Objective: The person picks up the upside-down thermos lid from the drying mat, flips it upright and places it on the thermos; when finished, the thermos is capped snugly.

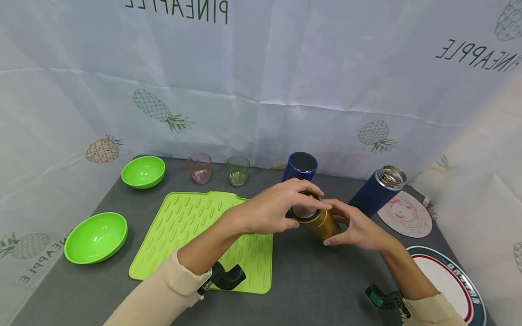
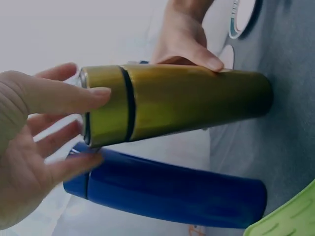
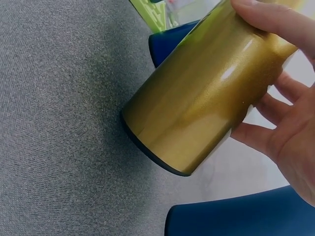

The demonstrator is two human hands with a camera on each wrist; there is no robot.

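Observation:
A gold flask [image 1: 322, 224] stands on the grey table [image 1: 310, 280], right of the green mat. My right hand [image 1: 340, 226] grips its body, thumb on one side and fingers on the other, as the right wrist view shows on the gold flask [image 3: 206, 98]. My left hand [image 1: 303, 199] arches over the top. In the left wrist view its thumb [image 2: 93, 93] and fingers pinch the cap of the gold flask [image 2: 187, 103]. A blue flask [image 1: 301, 165] stands just behind it, and that blue flask [image 2: 172, 191] is close beside the gold one.
An open navy flask [image 1: 377, 192] leans at the right by a round coaster [image 1: 405, 213] and a plate [image 1: 448, 280]. A ribbed green mat [image 1: 204, 235], two green bowls [image 1: 143, 171] [image 1: 96, 237], a pink cup [image 1: 199, 167] and a green glass [image 1: 238, 170] lie left. A cloth backdrop encloses the table.

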